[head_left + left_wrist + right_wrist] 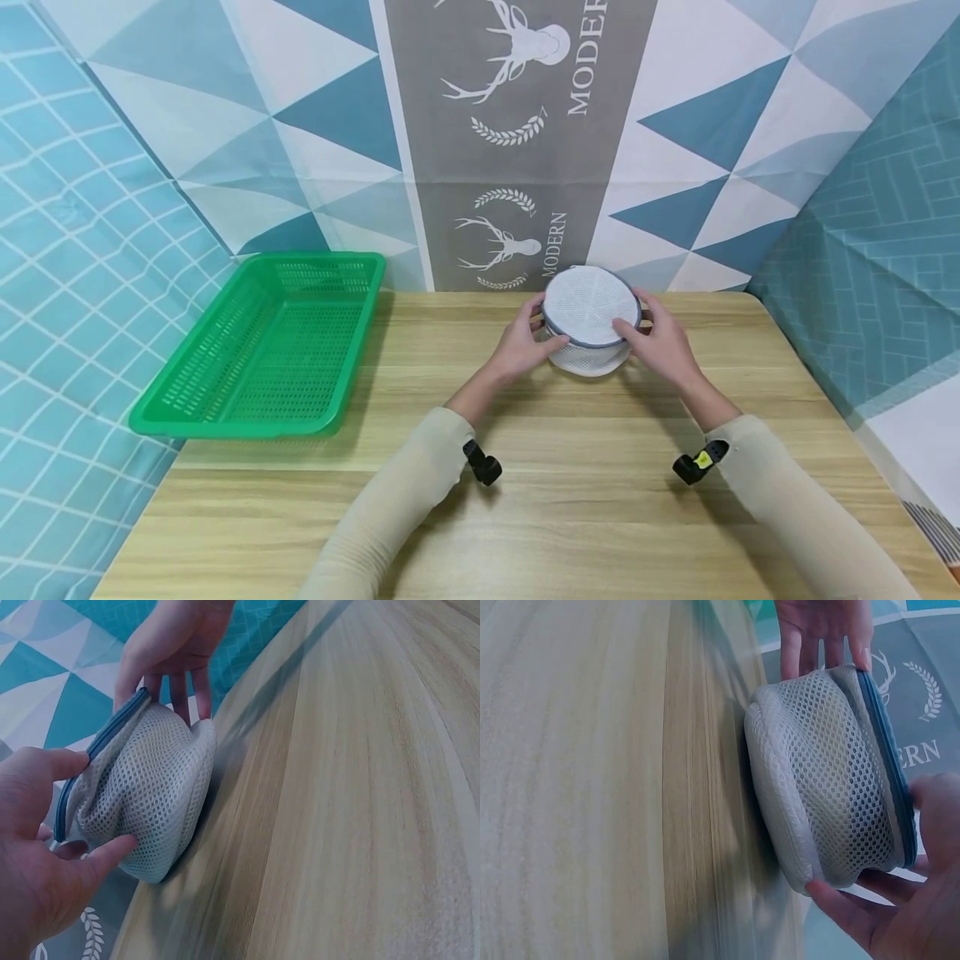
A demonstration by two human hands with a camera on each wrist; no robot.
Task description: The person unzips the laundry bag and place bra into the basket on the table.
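Pale sleeves and a small black device at each wrist frame a wood-grain tabletop, where a person's left hand and right hand grip opposite sides of a round white mesh bag, thumbs at its blue-grey trim, fingers round the sagging wall. The bag sits near the far edge, its flat lid facing up; whether it fully rests on the wood is hard to tell, as are any contents. The step in hand appears to be steadying or positioning the bag, and the next move likely calls for even support from both sides, since the soft mesh could buckle. To the left, well apart, stands a green plastic basket. Just behind the bag, a deer-and-"MODERN" patterned backdrop limits room beyond, while the fingers hide parts of the trim.
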